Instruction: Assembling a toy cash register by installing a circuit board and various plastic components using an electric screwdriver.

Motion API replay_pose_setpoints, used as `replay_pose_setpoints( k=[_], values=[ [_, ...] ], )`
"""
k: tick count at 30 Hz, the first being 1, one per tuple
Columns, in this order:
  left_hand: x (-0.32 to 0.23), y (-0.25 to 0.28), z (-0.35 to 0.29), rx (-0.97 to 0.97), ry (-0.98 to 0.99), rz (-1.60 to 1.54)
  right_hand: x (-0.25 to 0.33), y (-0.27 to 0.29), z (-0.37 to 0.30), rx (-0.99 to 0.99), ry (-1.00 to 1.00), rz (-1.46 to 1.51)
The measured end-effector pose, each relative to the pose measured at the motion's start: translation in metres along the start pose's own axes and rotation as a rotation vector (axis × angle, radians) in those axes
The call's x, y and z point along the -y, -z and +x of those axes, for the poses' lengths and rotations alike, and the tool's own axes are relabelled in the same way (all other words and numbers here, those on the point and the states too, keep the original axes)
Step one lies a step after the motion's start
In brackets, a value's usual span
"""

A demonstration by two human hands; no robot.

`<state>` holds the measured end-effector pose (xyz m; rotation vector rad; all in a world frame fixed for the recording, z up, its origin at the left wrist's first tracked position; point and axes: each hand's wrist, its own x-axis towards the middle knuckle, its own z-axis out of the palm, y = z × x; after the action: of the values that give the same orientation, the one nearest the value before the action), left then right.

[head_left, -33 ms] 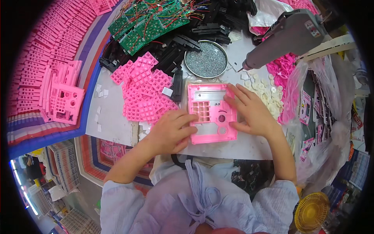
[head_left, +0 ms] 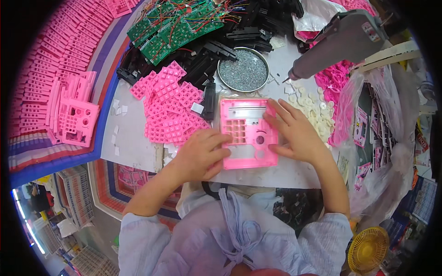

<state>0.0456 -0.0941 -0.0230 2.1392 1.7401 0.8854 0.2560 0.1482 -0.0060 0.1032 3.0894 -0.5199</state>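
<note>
A pink plastic case [head_left: 252, 133] lies on the white table [head_left: 290, 177] in front of the person, between the two hands, its walled inner side up. Square holes fill its left middle, and a round hole sits toward its right.

The left hand [head_left: 202, 154] is at the case's left side. Its fingers are half bent and a little apart, with the foremost tips touching the left edge beside the square holes. The thumb lies lower, near the case's bottom left corner; whether it pinches the edge I cannot tell.

The right hand [head_left: 299, 131] is spread wide. Its upper fingertips rest on the case's upper right edge, and the thumb, well apart from them, touches the right edge lower down. The case lies to the left of this palm.

Just beyond the case stands a round metal dish [head_left: 268, 74] full of small screws [head_left: 244, 70]. To the left are a black strip [head_left: 209, 101] and a heap of pink keypads [head_left: 172, 106]. Cream-colored round pieces [head_left: 313, 108] lie to the right of the right hand. Above them hangs a gray power tool [head_left: 331, 48], its thin tip pointing down and left. Green circuit boards [head_left: 179, 32] with wires lie at the far left of the table, and more pink panels [head_left: 76, 115] fill a striped container [head_left: 107, 73].
</note>
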Motion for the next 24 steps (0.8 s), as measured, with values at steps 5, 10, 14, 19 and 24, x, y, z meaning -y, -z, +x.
replay_pose_setpoints(
  k=[5,10,14,19,24],
  values=[
    [0.011,-0.001,0.004,-0.080,0.093,0.051,0.019,-0.017,0.006,-0.064,-0.051,-0.080],
    [0.005,-0.011,0.009,-0.098,0.099,0.022,0.016,-0.010,-0.002,-0.046,-0.067,-0.093],
    [0.007,-0.011,0.012,-0.102,0.101,0.047,0.020,-0.036,0.001,-0.159,-0.081,-0.095],
    [-0.023,-0.034,0.025,0.082,0.062,0.154,0.014,-0.023,-0.005,-0.257,-0.076,-0.057],
    [-0.023,-0.032,0.019,0.137,0.093,0.164,0.006,0.008,-0.059,-0.312,-0.599,0.331]
  ],
)
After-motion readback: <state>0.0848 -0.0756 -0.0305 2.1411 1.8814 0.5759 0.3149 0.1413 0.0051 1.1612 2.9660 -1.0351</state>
